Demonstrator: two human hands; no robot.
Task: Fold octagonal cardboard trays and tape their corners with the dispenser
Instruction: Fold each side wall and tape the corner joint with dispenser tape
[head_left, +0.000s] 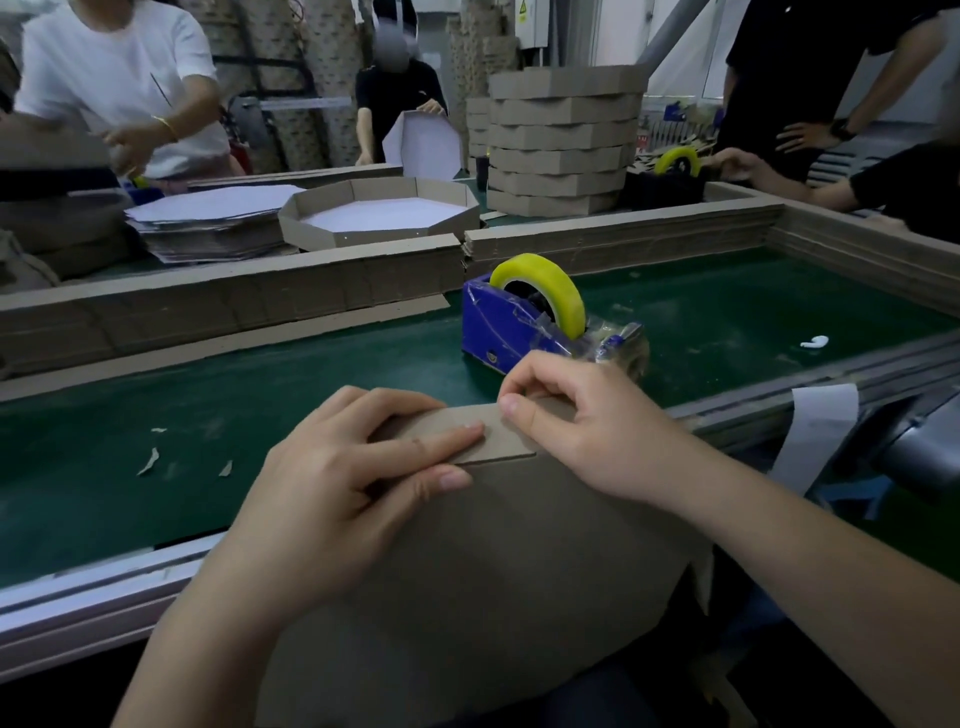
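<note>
Left hand (358, 467) lies flat, pinning a folded wall of the brown octagonal cardboard tray (467, 551); right hand (576, 415) pinches its corner; blue plastic tape dispenser (501, 327) handy at one o'clock

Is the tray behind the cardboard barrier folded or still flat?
Folded: the tray has brown walls standing upright around its white floor.
</note>
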